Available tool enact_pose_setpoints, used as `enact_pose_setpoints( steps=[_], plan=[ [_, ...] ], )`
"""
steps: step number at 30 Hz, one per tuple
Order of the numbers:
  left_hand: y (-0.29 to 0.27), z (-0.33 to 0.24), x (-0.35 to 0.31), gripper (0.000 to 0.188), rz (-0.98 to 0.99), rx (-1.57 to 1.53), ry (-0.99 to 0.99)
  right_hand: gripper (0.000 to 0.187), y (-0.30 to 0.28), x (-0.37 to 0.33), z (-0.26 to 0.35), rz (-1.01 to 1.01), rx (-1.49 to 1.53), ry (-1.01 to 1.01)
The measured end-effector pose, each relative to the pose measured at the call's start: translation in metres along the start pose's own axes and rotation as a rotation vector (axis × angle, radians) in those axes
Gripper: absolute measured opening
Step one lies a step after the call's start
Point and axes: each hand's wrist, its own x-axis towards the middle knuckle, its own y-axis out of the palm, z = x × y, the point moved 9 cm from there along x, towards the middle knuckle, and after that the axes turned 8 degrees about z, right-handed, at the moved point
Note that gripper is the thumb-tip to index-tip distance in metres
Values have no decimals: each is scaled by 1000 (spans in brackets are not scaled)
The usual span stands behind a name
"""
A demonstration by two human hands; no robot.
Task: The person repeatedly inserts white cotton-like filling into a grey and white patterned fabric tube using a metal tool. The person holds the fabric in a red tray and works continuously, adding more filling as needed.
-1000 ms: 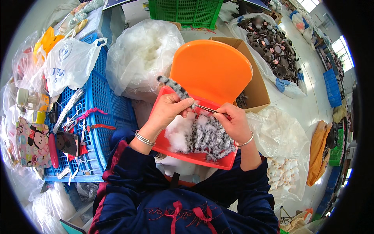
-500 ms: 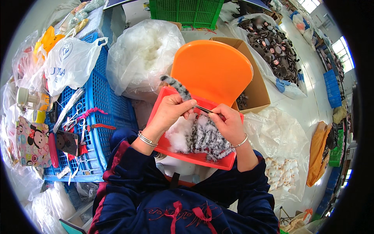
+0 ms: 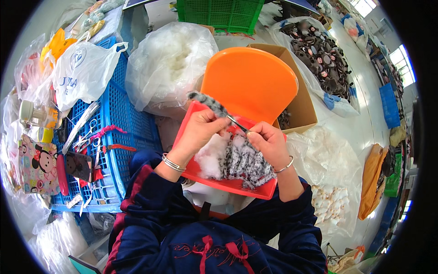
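Note:
A grey plush tail (image 3: pixel 209 101) with black bands is pinched in my left hand (image 3: pixel 198 132), its tip pointing up and to the left. My right hand (image 3: pixel 269 142) grips a slim dark metal tool, like tweezers (image 3: pixel 239 124), whose far end meets the tail's open end by my left fingertips. Exactly how far the tool goes in is hidden. Below both hands is a red tray (image 3: pixel 214 183), tilted over my lap. White fibre stuffing (image 3: pixel 211 160) lies in its left part, with a heap of grey and black furry pieces (image 3: pixel 248 162) beside it.
Beyond the tray stands an orange chair seat (image 3: pixel 248 82) with a cardboard box (image 3: pixel 301 105) behind. A clear bag of stuffing (image 3: pixel 171 68) is at the back left. Blue crates (image 3: pixel 130 132) on the left carry scissors and a phone. Dark plush pieces (image 3: pixel 319 59) fill a sack.
The tail has tipped lower and leans flatter. The tool now slopes more steeply down to my right hand, which has shifted slightly right. My left hand has hardly moved.

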Motion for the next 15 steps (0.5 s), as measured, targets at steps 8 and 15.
enact_pose_setpoints(
  steps=[8,15],
  plan=[
    [-2,-10,-3,9,8,-76,-5,8,-14,-2,16,-98,-135,-58],
    [-4,-16,-4,14,-39,-116,172,9,-10,-4,21,-128,-335,-120]
  ],
)
